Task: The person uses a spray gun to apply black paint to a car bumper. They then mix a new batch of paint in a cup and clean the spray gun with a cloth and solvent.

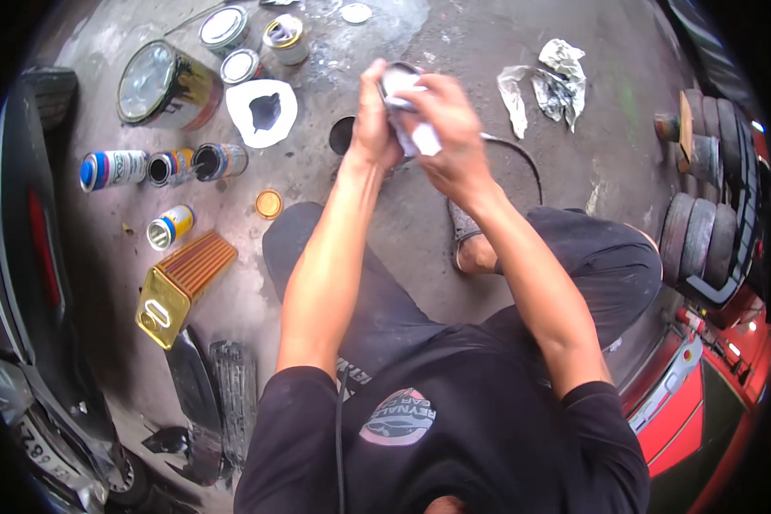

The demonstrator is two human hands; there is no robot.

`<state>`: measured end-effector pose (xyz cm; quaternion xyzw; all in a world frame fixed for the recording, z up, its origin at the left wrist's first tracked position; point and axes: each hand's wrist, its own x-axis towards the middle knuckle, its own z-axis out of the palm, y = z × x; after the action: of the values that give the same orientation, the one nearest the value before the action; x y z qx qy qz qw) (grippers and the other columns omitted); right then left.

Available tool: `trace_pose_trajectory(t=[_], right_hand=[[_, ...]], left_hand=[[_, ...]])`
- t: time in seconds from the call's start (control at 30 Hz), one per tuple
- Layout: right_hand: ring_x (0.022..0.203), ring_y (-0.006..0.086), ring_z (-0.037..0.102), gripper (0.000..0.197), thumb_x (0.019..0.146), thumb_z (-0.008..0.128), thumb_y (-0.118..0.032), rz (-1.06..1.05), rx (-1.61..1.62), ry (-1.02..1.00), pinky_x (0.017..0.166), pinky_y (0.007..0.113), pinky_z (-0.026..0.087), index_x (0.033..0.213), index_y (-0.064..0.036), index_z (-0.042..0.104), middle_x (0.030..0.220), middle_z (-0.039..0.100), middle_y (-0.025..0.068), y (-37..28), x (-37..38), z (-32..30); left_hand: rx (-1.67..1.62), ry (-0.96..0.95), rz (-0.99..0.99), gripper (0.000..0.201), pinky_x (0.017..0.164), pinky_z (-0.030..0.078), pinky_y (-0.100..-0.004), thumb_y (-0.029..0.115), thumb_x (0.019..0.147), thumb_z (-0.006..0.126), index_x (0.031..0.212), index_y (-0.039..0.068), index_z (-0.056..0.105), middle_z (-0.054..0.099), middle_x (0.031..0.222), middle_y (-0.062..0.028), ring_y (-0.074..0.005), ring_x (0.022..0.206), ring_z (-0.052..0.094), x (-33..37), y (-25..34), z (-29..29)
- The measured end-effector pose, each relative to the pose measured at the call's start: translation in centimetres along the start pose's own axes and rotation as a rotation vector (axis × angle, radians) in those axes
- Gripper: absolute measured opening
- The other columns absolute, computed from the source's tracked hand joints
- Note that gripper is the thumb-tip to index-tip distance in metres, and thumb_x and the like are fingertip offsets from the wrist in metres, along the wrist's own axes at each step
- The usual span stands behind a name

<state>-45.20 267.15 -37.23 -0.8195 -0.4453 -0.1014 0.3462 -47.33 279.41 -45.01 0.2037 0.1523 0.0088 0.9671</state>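
Observation:
Above the floor in front of me, both hands are together at chest-width. My left hand (373,124) is closed around a small round cup (400,75) with a dark rim and pale inside. A crumpled white paper or cloth (424,139) is gripped by my right hand (448,116), its fingers pressed against the cup's mouth. The underside of the cup is hidden by my hands. Just left of my left hand lies a dark round disc (343,134). A thin dark hose (522,154) curves over the floor from beside my right hand.
At left stand a large paint can (170,86), smaller cans (223,30), and an open can (285,38). Nearer are lying cans (116,170), an orange lid (269,204) and a gold rectangular tin (180,287). Crumpled paper (557,86) lies right; stacked tires (698,236) stand beyond.

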Motion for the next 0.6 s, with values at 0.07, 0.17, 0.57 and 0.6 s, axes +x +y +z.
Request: trace_pose_trajectory(t=[0.07,0.17,0.57,0.6], right_hand=[[0.102,0.0371,0.069,0.021,0.088,0.075,-0.007,0.07,-0.003,-0.123,0.092,0.042,0.055,0.108,-0.0019,0.069,0.107,0.068,0.0171,2.3,0.3,1.7],[0.094,0.0368,0.071,0.019,0.089,0.074,-0.008,0.13,0.036,-0.118,0.085,0.041,0.057,0.105,0.0006,0.071,0.1,0.071,0.0182,3.5,1.8,0.3],[0.104,0.034,0.066,0.033,0.082,0.083,-0.013,0.033,0.148,-0.086,0.091,0.043,0.054,0.111,-0.0028,0.072,0.111,0.072,0.0143,3.7,-1.6,1.5],[0.102,0.0333,0.067,0.03,0.083,0.083,-0.013,0.056,0.211,-0.097,0.089,0.042,0.054,0.11,-0.002,0.073,0.108,0.072,0.0143,3.7,-1.0,1.0]], left_hand=[[0.126,0.108,0.015,0.063,0.105,0.051,-0.0422,0.059,0.105,0.038,0.122,0.005,0.066,0.073,0.113,-0.0074,-0.0218,0.119,0.066,-1.6,0.0,1.8],[0.028,0.091,-0.008,0.062,0.086,0.053,-0.0438,0.063,0.104,0.039,0.116,0.009,0.066,0.071,0.103,-0.0075,-0.0228,0.1,0.065,-1.9,0.5,1.2],[-0.098,0.15,-0.047,0.066,0.098,0.054,-0.0454,0.065,0.105,0.037,0.128,0.009,0.062,0.068,0.116,-0.0088,-0.0245,0.11,0.067,-2.0,0.4,1.9],[-0.082,0.126,-0.071,0.068,0.096,0.056,-0.045,0.067,0.104,0.038,0.128,0.008,0.063,0.068,0.117,-0.0096,-0.025,0.11,0.068,-1.8,0.7,1.5]])
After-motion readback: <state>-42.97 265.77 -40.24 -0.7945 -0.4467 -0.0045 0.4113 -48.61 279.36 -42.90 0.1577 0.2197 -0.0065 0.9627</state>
